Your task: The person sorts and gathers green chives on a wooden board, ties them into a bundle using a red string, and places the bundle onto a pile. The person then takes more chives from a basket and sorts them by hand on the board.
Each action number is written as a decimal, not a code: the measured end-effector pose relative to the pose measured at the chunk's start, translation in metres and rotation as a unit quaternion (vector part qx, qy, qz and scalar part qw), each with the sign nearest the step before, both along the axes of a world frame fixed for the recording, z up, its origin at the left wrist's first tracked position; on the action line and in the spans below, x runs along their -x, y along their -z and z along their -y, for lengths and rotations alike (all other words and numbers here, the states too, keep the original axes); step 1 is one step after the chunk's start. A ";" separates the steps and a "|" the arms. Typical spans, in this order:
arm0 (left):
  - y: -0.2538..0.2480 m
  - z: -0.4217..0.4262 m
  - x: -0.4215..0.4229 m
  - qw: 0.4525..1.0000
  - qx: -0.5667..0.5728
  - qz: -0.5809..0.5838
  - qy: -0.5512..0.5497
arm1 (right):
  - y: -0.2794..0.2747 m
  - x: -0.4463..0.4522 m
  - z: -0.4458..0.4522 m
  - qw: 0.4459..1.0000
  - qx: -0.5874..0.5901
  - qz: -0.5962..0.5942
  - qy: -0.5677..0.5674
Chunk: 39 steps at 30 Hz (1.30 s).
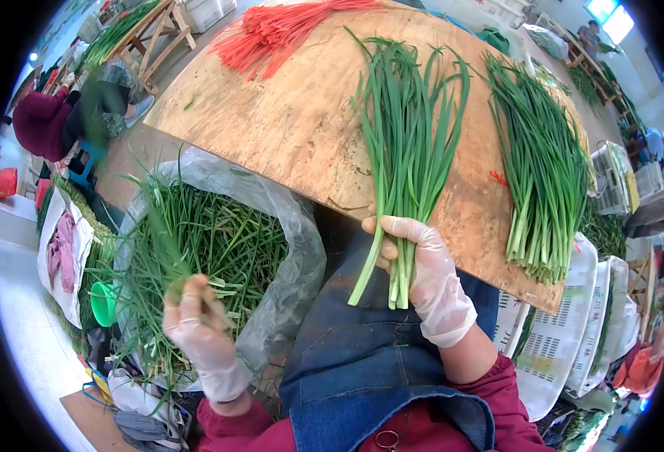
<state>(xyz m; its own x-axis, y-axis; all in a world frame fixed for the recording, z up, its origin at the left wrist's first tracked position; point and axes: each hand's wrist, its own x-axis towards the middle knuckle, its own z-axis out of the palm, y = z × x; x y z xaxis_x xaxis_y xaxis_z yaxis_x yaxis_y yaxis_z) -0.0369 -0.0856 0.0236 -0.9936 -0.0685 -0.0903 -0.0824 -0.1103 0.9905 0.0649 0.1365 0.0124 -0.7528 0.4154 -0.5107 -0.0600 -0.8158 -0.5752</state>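
And here is the right grip [430, 267], gloved in thin clear plastic, clenched around a slim bunch [415, 143] of long green leaves; the bunch stretches out over the wooden surface [272, 124], leaf tips pointing away, pale stem ends poking out below the fingers above the denim apron [362, 339]; one stem splays off to the left of the others; over on the other side, the left grip [205, 343], gloved too, is pinched on a few leaves [170, 252], badly blurred, above a big clear plastic bag [302, 260] stuffed with loose greens [219, 226]; the bag sits beside the surface, just left of the apron; up on the surface, to the right of the bunch and apart from it, lies a thicker pile [543, 166] of the same sort of leaves, stems toward the near edge; a small red tie [498, 178] lies just beside it; at the far edge, there's a fan of red strips [287, 34]; white crates [550, 354] stand at the right, and a person [42, 124] in maroon sits off to the left.
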 end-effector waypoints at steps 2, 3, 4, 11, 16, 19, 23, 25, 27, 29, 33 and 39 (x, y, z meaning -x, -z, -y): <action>0.024 0.044 0.014 0.995 0.095 0.029 -0.020 | -0.002 -0.001 0.001 1.000 0.004 0.016 0.009; 0.034 0.063 0.018 0.984 0.171 0.048 0.001 | -0.006 -0.002 0.002 1.000 0.007 0.025 0.013; 0.047 0.080 0.024 0.928 0.368 0.029 0.038 | -0.010 -0.003 0.003 0.999 0.010 0.033 0.018; 0.029 0.003 -0.008 0.874 0.392 -0.227 0.175 | -0.021 -0.006 0.003 0.994 0.084 0.070 0.021; 0.013 -0.074 -0.017 0.795 0.310 -0.399 0.335 | -0.018 -0.016 -0.011 0.994 0.109 -0.030 0.000; 0.010 -0.127 -0.023 0.695 0.261 -0.510 0.435 | -0.058 -0.031 -0.024 0.990 0.069 -0.124 -0.019; 0.046 -0.164 -0.011 0.610 0.344 -0.593 0.398 | -0.112 -0.051 -0.039 0.972 0.008 -0.236 -0.017; 0.061 -0.153 0.020 0.654 0.469 -0.519 0.288 | -0.119 -0.056 -0.043 0.980 -0.044 -0.192 0.010; 0.051 -0.119 0.046 0.655 0.539 -0.505 0.160 | -0.108 -0.057 -0.037 0.985 -0.161 -0.059 0.030; 0.033 -0.080 0.050 0.721 0.499 -0.456 0.151 | -0.085 -0.062 -0.028 0.982 -0.182 0.050 0.013; 0.021 -0.018 0.011 0.791 0.413 -0.372 0.256 | -0.017 -0.081 0.009 0.952 -0.119 0.228 -0.164; 0.023 0.022 -0.044 0.750 0.304 -0.120 0.576 | -0.013 -0.053 0.053 0.920 -0.081 0.068 -0.376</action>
<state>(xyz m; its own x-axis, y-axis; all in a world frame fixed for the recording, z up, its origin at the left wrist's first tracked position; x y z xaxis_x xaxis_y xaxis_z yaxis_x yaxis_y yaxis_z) 0.0067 -0.1075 0.0006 -0.4082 0.8910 -0.1987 0.4126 0.3742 0.8305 0.1183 0.0837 0.0250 -0.7926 -0.1186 -0.5980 0.5681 -0.4996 -0.6539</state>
